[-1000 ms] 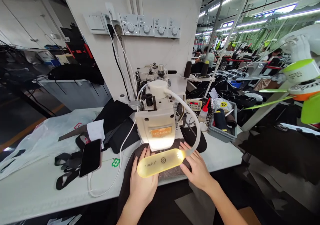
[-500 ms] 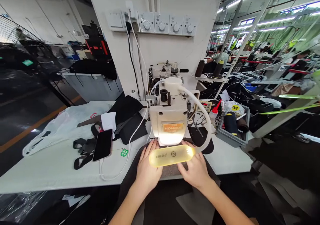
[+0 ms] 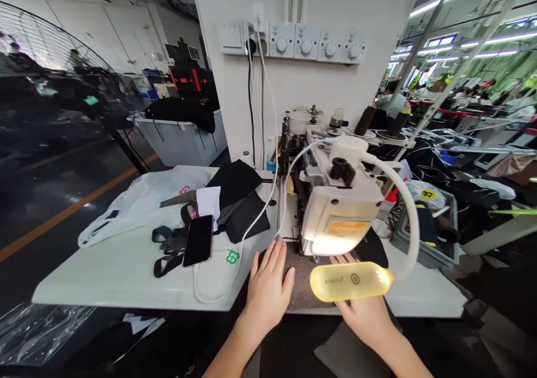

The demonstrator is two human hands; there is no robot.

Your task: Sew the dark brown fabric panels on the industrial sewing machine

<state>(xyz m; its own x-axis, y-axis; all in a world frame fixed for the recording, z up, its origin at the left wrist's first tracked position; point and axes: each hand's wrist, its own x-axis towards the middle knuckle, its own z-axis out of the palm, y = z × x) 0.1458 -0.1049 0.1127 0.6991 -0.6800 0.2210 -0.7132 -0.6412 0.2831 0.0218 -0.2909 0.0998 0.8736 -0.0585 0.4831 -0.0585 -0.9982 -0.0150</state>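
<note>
A white sewing machine (image 3: 339,216) stands on the white table, its needle area lit. A yellow-rimmed lamp (image 3: 351,281) on a white bendable neck hangs in front of it. Dark brown-grey cloth (image 3: 304,286) lies under the needle area and drapes over the table's front edge. Left of the needle, my left hand (image 3: 271,288) rests flat on the cloth with its fingers stretched out. My right hand (image 3: 367,313) lies on the cloth to the right, fingers spread, partly hidden behind the lamp.
On the left of the table (image 3: 126,272) lie a phone (image 3: 198,241) on a white cable, black straps (image 3: 170,244), black fabric (image 3: 235,182) and a plastic bag (image 3: 138,199). A grey bin (image 3: 444,244) stands at the right. A person (image 3: 394,101) sits in the right background.
The view has turned left, so the machine appears further right. My left hand has shifted away from the needle, with more cloth showing between my hands.
</note>
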